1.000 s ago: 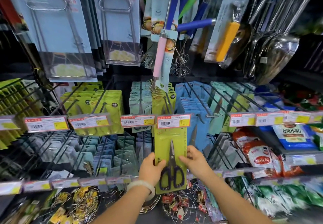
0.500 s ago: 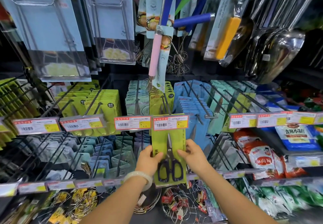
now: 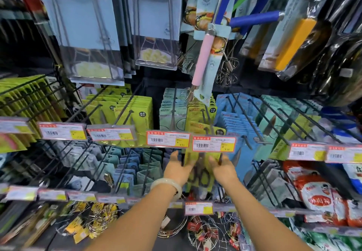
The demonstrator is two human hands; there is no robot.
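scissors pack (image 3: pixel 201 172): yellow-green card, black-handled scissors on it, upright, motion-blurred, centre of scene, top edge just under a price tag (image 3: pixel 214 144).

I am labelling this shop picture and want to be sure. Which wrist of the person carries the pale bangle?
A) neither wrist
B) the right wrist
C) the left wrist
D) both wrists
C: the pale bangle sits round the wrist just behind the left hand, while the forearm behind the right hand is bare.
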